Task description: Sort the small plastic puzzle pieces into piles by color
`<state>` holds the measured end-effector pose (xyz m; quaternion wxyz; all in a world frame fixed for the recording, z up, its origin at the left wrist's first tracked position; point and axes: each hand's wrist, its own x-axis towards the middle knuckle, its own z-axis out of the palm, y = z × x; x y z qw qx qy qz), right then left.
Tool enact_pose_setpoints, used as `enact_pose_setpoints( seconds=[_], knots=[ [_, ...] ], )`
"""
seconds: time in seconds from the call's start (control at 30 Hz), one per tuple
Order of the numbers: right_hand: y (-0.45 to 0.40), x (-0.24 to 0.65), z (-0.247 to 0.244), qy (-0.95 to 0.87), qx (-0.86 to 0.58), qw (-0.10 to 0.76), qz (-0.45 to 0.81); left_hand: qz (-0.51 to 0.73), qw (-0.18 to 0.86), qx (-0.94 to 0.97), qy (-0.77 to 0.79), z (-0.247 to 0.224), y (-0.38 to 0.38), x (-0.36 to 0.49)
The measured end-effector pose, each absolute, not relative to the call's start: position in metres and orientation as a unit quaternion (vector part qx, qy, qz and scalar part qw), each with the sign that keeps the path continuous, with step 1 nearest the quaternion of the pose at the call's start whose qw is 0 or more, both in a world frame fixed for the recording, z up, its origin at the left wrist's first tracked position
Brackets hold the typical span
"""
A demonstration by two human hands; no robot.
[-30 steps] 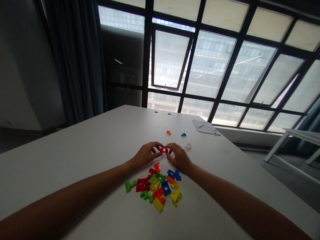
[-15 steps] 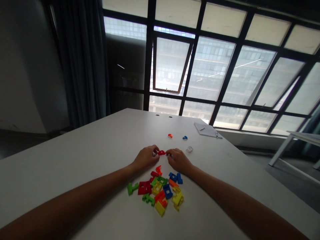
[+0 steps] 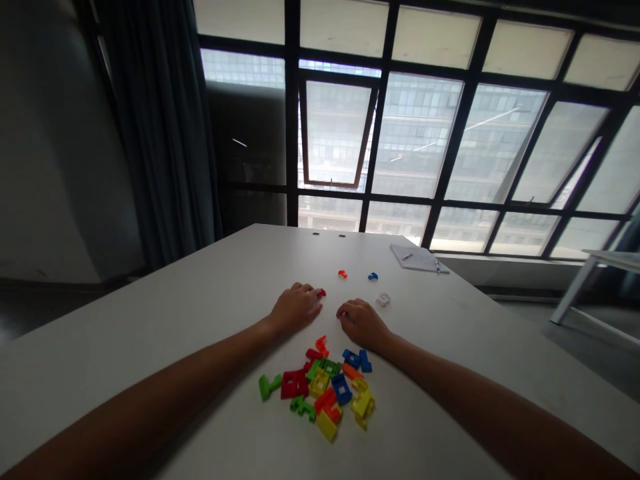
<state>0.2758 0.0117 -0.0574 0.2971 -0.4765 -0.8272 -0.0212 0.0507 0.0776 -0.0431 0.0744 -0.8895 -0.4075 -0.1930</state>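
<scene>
A dark curtain (image 3: 157,127) is hanging beside a gridded window (image 3: 465,140) with one pane (image 3: 335,133) tilting open; a notepad (image 3: 416,258) and pen (image 3: 437,266) are lying near the white surface's (image 3: 150,320) far edge, and a white table (image 3: 607,257) is standing off right.

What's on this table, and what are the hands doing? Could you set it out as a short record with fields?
Left hand: fingertips at a red piece
Right hand: resting on the table, curled, nothing visible in it
Table: white
Pile: colored plastic pieces, below the hands
Loose pieces: orange, blue, clear
Far side: notepad
Behind: large window
</scene>
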Motion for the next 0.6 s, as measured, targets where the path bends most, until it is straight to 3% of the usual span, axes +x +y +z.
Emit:
enact_pose_setpoints(
  seconds=[0.2,0.4,0.6],
  knots=[
    [0.012,0.275,-0.057,-0.829,-0.476,0.294,-0.006,-0.100,0.051,-0.868,-0.483,-0.034,0.157,0.058],
    [0.012,0.275,-0.054,-0.823,-0.477,0.306,0.026,-0.105,0.038,-0.837,-0.536,-0.041,0.183,0.064],
    [0.005,0.278,-0.037,-0.836,-0.397,0.304,0.227,-0.164,0.045,-0.826,-0.537,-0.049,0.156,0.056]
  ],
)
